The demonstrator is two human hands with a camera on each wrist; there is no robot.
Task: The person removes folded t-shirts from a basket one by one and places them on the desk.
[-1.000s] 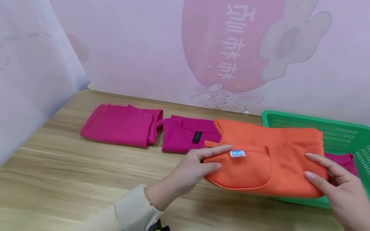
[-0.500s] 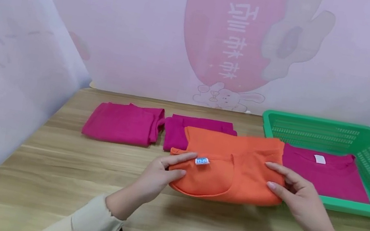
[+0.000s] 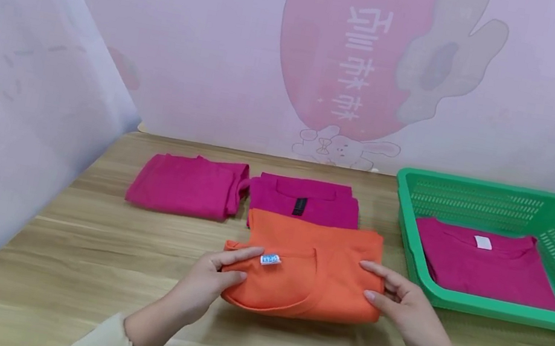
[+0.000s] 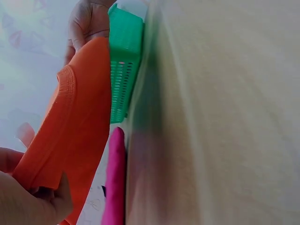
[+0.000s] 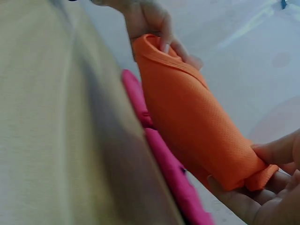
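Note:
A folded orange T-shirt with a white and blue neck label is held above the table, its collar toward the person. My left hand grips its left end, thumb and index finger on top near the label. At the other end my right hand pinches the folded edge, with other fingers tucked beneath. Both wrist views show a gap between the shirt and the tabletop. Behind it lies a folded magenta shirt with a black label, partly covered by the orange one in the head view.
To the left of that shirt lies another folded magenta garment. A green plastic basket stands at the right, with a folded magenta shirt inside. The wooden table ends at a pale printed backdrop.
Both hands have carried the orange T-shirt left and toward the person, from in front of the basket to the table's middle. The shirt in the basket has come into full view.

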